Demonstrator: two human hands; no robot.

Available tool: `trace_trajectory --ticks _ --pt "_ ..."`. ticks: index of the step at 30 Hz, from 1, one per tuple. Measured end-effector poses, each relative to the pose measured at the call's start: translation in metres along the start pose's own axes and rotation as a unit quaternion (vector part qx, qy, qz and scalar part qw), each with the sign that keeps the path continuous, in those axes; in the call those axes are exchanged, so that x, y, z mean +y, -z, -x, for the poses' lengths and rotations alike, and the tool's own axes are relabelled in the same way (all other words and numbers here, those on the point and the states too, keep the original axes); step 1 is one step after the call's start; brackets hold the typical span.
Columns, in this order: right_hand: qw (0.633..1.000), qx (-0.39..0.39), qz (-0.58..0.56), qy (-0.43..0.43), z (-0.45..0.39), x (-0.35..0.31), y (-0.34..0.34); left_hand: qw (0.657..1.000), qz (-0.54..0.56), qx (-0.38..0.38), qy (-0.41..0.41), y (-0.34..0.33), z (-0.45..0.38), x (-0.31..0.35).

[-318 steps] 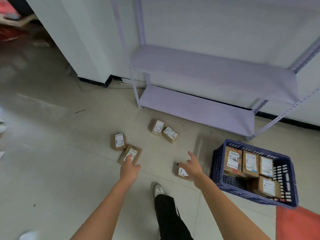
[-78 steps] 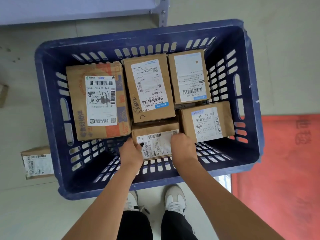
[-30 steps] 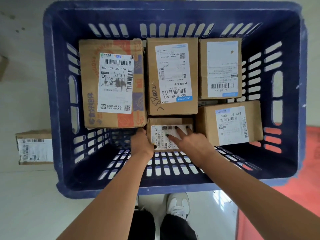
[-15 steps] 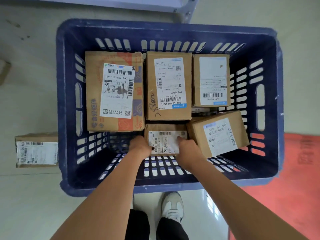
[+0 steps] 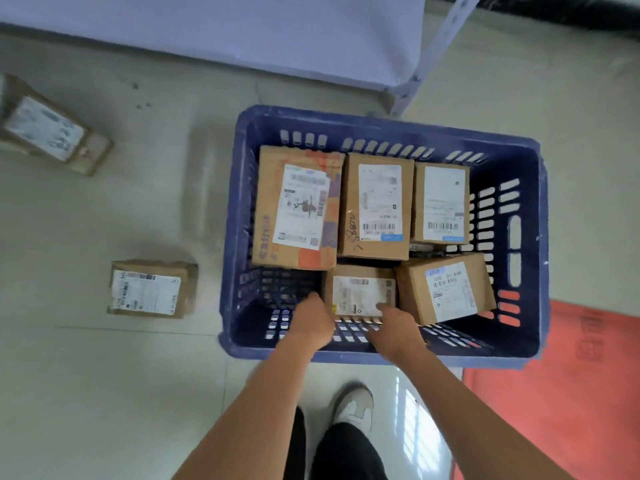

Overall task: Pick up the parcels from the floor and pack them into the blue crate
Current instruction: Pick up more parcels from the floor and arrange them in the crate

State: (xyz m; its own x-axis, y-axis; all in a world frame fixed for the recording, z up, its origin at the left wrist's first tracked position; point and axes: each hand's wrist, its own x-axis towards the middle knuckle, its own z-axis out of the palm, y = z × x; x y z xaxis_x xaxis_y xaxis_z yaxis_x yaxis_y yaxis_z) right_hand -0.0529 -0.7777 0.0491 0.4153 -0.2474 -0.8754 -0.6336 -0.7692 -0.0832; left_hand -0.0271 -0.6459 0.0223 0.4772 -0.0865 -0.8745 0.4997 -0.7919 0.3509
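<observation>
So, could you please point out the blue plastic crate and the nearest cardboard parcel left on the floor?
Blue plastic crate [image 5: 524, 233], head view, right wall.
Cardboard parcel on floor [image 5: 145, 292], head view, white label.

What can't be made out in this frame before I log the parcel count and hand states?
- Head view: left hand and right hand are motion-blurred; grip on the small parcel is unclear.
- Far-left parcel is cut by the frame edge, label blurred.
- Blue crate: anything beneath the top parcels is hidden.
- Floor parcel: label text too small.
</observation>
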Motion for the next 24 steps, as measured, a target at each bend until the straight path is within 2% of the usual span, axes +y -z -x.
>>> trace_trajectory --ticks 5,9,13,17,20,24 --pt "0.996 0.016 -0.071 0.046 0.099 -0.067 0.015 0.989 0.134 0.064 -0.011 0.066 0.109 -0.006" --pt "0.991 0.008 -0.053 0.125 0.185 -0.125 0.022 0.979 0.181 0.093 -0.003 0.124 0.198 -0.03" --pt "0.982 -0.025 -0.106 0.153 0.255 -0.175 0.018 0.969 0.207 0.135 0.022 0.177 0.264 -0.071" --pt "0.975 -0.054 -0.151 0.152 0.296 -0.224 0.001 0.943 0.269 0.185 0.058 0.225 0.3 -0.126" --pt "0.974 -0.046 -0.164 0.149 0.306 -0.266 -0.017 0.927 0.302 0.206 0.079 0.264 0.304 -0.17" --pt "0.971 -0.043 -0.21 0.108 0.31 -0.333 -0.048 0.93 0.296 0.197 0.09 0.321 0.294 -0.224"
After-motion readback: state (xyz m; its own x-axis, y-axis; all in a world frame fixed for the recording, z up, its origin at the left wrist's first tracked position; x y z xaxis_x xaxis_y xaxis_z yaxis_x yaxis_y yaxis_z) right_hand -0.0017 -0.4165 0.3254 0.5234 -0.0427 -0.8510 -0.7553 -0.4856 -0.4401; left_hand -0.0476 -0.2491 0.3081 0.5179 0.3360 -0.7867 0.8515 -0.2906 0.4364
